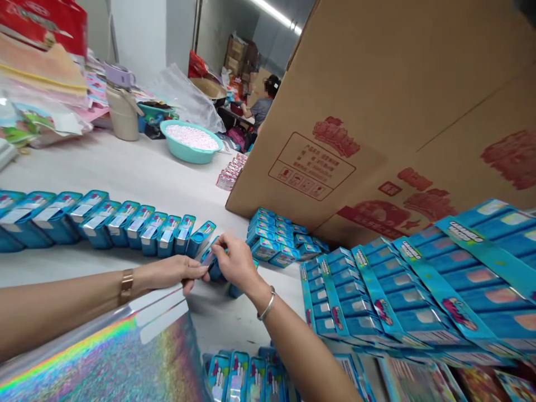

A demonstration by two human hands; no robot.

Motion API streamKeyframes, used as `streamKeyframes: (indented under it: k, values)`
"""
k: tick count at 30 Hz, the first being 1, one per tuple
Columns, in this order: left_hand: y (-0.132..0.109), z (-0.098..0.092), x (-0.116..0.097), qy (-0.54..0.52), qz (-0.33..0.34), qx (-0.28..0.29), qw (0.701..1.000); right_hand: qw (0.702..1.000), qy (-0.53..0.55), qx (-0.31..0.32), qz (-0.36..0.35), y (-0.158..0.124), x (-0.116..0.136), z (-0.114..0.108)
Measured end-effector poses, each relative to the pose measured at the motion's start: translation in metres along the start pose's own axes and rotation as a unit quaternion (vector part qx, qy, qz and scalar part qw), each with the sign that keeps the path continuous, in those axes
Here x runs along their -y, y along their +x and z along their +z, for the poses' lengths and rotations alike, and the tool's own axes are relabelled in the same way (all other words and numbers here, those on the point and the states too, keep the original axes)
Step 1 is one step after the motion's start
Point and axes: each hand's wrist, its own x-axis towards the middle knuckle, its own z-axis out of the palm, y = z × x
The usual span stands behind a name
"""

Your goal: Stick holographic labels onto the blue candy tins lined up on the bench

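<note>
My left hand (182,271), wearing a copper-coloured bracelet, is closed in a pinch at the lower end of a pale sticker strip (206,258). My right hand (237,259), with a silver bangle, has its fingers curled closed at the strip's other side, over a small blue box (215,271) that it partly hides. To the left runs a row of similar blue boxes (136,223), most with a pale strip across the top. Below my left forearm spreads a shiny holographic sheet (96,346) with white strips along its edge.
A big cardboard carton (377,100) leans at the right. Stacked blue display boxes (389,290) stand before it, more blue boxes (247,374) at the front. Behind are a turquoise basin (188,153) of pale bits and a beige flask (122,111). A person (263,109) sits far back.
</note>
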Motion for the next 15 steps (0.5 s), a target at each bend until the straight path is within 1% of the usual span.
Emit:
streamKeyframes:
  k: [2, 5, 12, 15]
  values:
    - [0.004, -0.002, 0.004, 0.001, -0.005, -0.001, 1.0, 0.999, -0.03, -0.018, -0.014, 0.003, -0.006, 0.005]
    - [0.007, -0.003, 0.005, 0.005, -0.01, -0.007, 1.0, 0.999, -0.036, -0.025, -0.006, 0.005, -0.013, 0.01]
    - [0.015, -0.008, 0.004, 0.02, -0.025, -0.021, 0.999, 0.997, -0.056, 0.001, 0.049, 0.012, -0.017, 0.012]
    - [0.015, -0.01, 0.003, 0.027, -0.03, -0.022, 0.999, 0.996, -0.064, 0.01, 0.058, 0.016, -0.019, 0.014]
